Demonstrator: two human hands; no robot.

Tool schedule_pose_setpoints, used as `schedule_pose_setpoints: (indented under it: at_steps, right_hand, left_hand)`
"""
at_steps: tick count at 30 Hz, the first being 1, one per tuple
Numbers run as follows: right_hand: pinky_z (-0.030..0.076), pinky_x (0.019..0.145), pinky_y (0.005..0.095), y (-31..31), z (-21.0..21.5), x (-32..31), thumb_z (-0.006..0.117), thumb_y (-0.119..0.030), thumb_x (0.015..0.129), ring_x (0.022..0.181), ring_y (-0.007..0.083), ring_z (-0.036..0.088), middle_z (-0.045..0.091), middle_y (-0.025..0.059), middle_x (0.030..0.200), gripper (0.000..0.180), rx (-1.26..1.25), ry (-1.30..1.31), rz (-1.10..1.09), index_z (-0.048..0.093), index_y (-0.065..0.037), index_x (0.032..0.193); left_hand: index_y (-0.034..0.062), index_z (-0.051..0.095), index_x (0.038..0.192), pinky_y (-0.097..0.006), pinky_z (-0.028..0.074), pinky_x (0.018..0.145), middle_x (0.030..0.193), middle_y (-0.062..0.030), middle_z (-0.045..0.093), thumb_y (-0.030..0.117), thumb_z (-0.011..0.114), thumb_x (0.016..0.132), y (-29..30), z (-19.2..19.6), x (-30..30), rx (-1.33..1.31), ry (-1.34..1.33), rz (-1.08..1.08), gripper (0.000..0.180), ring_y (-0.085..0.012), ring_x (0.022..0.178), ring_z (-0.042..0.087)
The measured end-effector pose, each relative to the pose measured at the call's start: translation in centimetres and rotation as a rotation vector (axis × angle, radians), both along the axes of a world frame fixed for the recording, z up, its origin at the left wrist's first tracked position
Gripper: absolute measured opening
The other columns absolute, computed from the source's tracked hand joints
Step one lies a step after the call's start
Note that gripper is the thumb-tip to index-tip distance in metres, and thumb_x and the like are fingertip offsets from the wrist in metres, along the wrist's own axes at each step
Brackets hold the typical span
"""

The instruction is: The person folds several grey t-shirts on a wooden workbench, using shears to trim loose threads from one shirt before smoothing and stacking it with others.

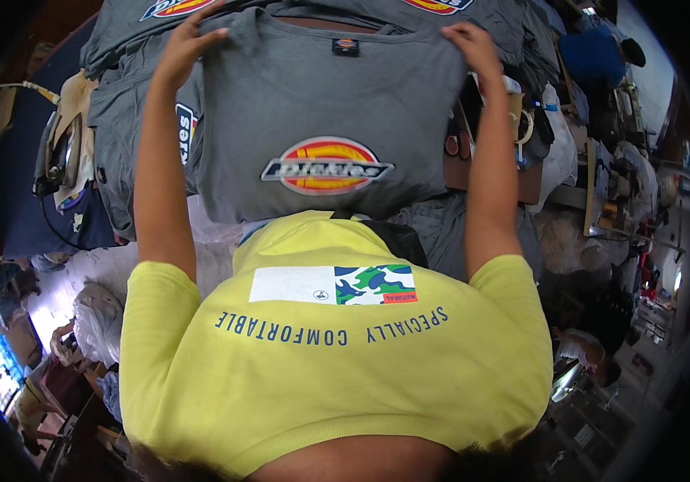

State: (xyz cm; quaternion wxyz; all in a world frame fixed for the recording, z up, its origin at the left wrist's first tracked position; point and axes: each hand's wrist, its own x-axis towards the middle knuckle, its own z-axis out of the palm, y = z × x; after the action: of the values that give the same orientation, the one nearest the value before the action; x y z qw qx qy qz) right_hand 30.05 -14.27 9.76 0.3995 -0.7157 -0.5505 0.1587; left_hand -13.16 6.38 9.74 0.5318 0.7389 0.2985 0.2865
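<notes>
A grey T-shirt (329, 96) with a red and yellow oval chest print lies spread in front of me, neckline at the far side. A small dark label (346, 47) shows inside its collar. My left hand (184, 52) is at the shirt's left shoulder, thumb and fingers apart, the thumb tip touching the cloth. At the right shoulder, the fingers of my right hand (473, 48) are closed on the fabric edge. The shirt's lower end reaches toward my body.
More grey shirts (116, 120) lie to the left and beyond. An iron (64, 153) rests at the far left on a dark blue surface (20, 185). Scissors (459, 143) and a tape roll (526, 127) sit at right. Folded grey cloth (433, 233) is near my right forearm.
</notes>
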Motion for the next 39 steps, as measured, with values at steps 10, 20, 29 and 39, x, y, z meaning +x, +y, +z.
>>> schedule_pose_setpoints:
  at_steps: [10, 20, 29, 39]
  right_hand:
    - [0.046, 0.072, 0.0318, 3.4, -12.2, 0.6, 0.068, -0.046, 0.071, 0.079, 0.0213, 0.062, 0.066, 0.0084, 0.088, 0.044, -0.111, 0.003, -0.181, 0.066, -0.008, 0.093]
    - [0.047, 0.067, 0.0399, 4.6, -10.9, -1.9, 0.06, -0.04, 0.078, 0.079, 0.0343, 0.06, 0.063, 0.014, 0.086, 0.034, 0.042, -0.271, -0.272, 0.063, -0.007, 0.088]
    - [0.045, 0.055, 0.0417, 6.6, -10.9, -0.1, 0.055, -0.039, 0.08, 0.069, 0.0319, 0.06, 0.063, 0.0046, 0.08, 0.026, 0.18, -0.51, -0.377, 0.06, -0.014, 0.079]
    - [0.047, 0.053, 0.0403, 7.7, -14.5, 0.7, 0.053, -0.045, 0.08, 0.065, 0.0283, 0.061, 0.061, 0.0009, 0.078, 0.029, 0.118, -0.715, -0.383, 0.057, -0.015, 0.078]
  left_hand:
    - [0.0077, 0.048, 0.123, -0.039, 0.044, 0.084, 0.115, -0.0186, 0.055, 0.029, 0.065, 0.077, 2.0, -5.6, 2.2, 0.325, 0.896, 0.441, 0.054, -0.0327, 0.107, 0.052]
    - [0.0214, 0.029, 0.138, -0.054, 0.011, 0.106, 0.146, -0.0039, 0.017, 0.058, 0.04, 0.082, -20.6, -11.9, 16.7, 0.902, 0.36, -0.56, 0.067, -0.0276, 0.136, 0.011]
    - [0.0195, 0.023, 0.14, -0.051, 0.004, 0.107, 0.147, -0.0052, 0.014, 0.068, 0.028, 0.081, -20.6, -12.2, 17.5, 0.902, 0.492, -0.668, 0.077, -0.0271, 0.136, 0.007]
    - [0.0154, 0.031, 0.136, -0.052, 0.013, 0.105, 0.143, -0.008, 0.025, 0.056, 0.04, 0.083, -19.7, -11.8, 17.9, 0.787, 0.394, -0.648, 0.067, -0.0278, 0.134, 0.017]
